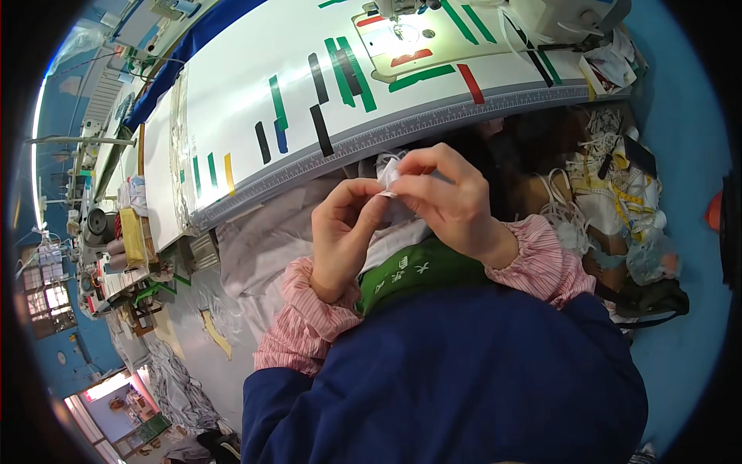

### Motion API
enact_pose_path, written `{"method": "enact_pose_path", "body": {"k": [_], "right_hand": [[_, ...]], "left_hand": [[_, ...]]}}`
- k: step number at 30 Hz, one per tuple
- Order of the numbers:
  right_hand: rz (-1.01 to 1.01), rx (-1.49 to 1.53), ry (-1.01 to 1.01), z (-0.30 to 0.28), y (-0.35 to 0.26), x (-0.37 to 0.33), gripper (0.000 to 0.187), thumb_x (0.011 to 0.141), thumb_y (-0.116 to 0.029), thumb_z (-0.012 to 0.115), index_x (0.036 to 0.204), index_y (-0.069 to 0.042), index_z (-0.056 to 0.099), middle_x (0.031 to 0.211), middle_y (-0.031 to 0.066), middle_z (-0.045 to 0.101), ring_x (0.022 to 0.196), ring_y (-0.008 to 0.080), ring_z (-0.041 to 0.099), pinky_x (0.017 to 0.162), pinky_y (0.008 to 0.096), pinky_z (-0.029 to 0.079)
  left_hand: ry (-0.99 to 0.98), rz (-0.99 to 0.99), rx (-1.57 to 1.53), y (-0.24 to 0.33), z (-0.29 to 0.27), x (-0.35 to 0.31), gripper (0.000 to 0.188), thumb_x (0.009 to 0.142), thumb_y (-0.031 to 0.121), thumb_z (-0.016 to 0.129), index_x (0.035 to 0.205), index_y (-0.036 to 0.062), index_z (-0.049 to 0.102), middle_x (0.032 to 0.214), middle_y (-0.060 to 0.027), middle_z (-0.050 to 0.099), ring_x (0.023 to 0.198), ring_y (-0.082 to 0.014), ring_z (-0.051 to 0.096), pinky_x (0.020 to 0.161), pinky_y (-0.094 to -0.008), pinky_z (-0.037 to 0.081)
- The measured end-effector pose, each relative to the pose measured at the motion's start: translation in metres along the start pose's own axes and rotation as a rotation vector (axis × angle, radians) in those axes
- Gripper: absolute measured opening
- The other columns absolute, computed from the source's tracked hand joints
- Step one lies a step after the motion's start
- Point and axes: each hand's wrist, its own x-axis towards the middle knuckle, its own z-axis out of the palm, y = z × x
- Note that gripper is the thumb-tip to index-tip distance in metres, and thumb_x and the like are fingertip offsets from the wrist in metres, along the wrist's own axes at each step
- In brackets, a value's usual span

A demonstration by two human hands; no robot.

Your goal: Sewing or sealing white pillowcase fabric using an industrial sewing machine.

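Note:
Both hands meet over my lap, just in front of the sewing table's edge. Between the fingertips is a small piece of white fabric (389, 172), partly hidden by the fingers. My left hand (349, 224) pinches its lower end between thumb and forefinger. My right hand (452, 203) is closed on the upper part, thumb and forefinger together, close to the left fingertips. Light grey cloth (270, 232) lies across my lap below the hands. A green apron (410, 271) shows between my pink striped sleeves.
The white table (239, 85) bears strips of coloured tape and a ruler strip (402, 127) along its front edge. A sewing machine (406, 9) stands at the far side under a lamp. At right are fabric scraps and a yellow measuring tape (618, 203).

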Motion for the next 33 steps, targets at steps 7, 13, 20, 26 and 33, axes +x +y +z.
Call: {"method": "enact_pose_path", "body": {"k": [7,13,20,26,33], "right_hand": [[0.024,0.05,0.058,0.002,-0.001,-0.002,0.02,0.074,0.003,0.072,0.09,-0.005,0.065,0.1,0.0126,0.064,0.08,0.0225,0.065,0.067,0.0281,0.053],[0.152,0.185,-0.044,-0.006,-0.004,0.002,0.016,0.076,0.001,0.072,0.088,-0.004,0.063,0.1,0.0105,0.065,0.085,0.0216,0.064,0.073,0.0297,0.052],[0.026,0.097,-0.098,-0.008,-0.008,0.007,0.021,0.069,0.003,0.073,0.085,-0.004,0.063,0.095,0.0091,0.064,0.086,0.025,0.061,0.072,0.0319,0.051],[-0.035,0.056,-0.076,-0.006,-0.013,0.008,0.023,0.066,0.004,0.073,0.085,-0.004,0.063,0.099,0.0096,0.063,0.09,0.0267,0.06,0.073,0.0324,0.051],[0.146,0.252,-0.107,-0.012,-0.018,0.012,0.013,0.077,0.003,0.069,0.087,-0.003,0.062,0.102,0.012,0.064,0.09,0.0221,0.063,0.074,0.0299,0.051]], "left_hand": [[-0.017,0.087,-0.013,-0.001,0.005,0.001,0.018,0.089,-0.002,0.062,0.107,-0.0042,0.06,0.096,-0.0041,0.062,0.081,-0.0069,0.057,0.072,-0.0191,0.047],[-0.039,0.25,0.109,-0.002,0.001,0.002,0.013,0.087,-0.005,0.062,0.1,-0.0056,0.061,0.098,-0.0074,0.061,0.084,-0.0093,0.058,0.073,-0.0205,0.047],[-0.078,-0.088,-0.034,0.014,-0.003,0.004,0.01,0.092,0.002,0.058,0.098,-0.0059,0.062,0.091,-0.0025,0.062,0.083,-0.0066,0.057,0.075,-0.0197,0.046],[-0.135,-0.057,-0.04,0.022,-0.005,0.008,0.009,0.092,0.002,0.058,0.094,-0.0056,0.062,0.089,-0.0006,0.062,0.081,-0.0053,0.055,0.073,-0.0195,0.045],[-0.167,0.257,0.307,0.028,-0.012,0.016,0.004,0.085,-0.003,0.062,0.089,-0.0045,0.062,0.084,-0.0079,0.064,0.077,-0.013,0.06,0.069,-0.0236,0.047]]}}
